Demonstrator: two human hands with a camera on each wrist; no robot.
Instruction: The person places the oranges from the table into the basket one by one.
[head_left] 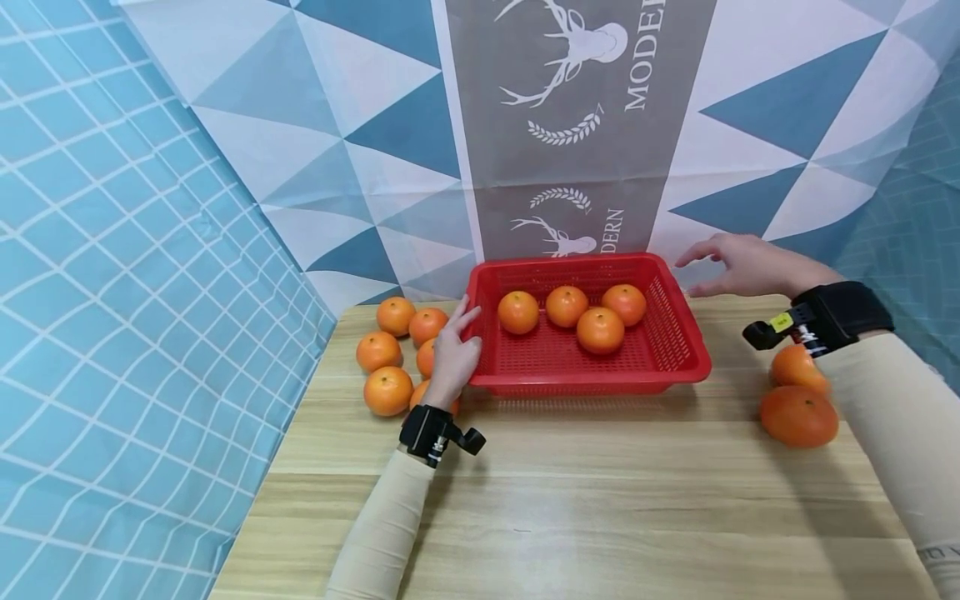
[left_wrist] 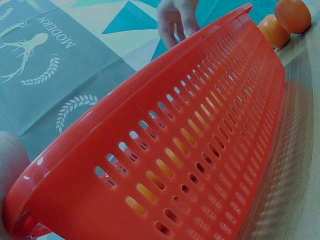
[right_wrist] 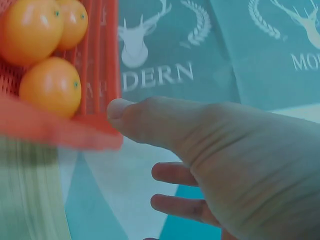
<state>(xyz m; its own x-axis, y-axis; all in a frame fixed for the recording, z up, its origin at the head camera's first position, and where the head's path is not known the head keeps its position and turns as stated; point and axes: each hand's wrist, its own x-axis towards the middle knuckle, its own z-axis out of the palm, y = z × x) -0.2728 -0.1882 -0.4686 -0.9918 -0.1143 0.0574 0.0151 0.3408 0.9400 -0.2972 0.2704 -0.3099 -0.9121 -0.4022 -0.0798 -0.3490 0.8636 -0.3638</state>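
Bright, with soft glare on tabletop (head_left: 540, 508)

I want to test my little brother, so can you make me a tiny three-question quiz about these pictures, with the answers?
1. How many oranges are inside the basket?
2. True or false: the basket is blue.
3. Which of the person's hands touches the left end of the basket?

Key:
1. Four.
2. False; it is red.
3. The left hand.
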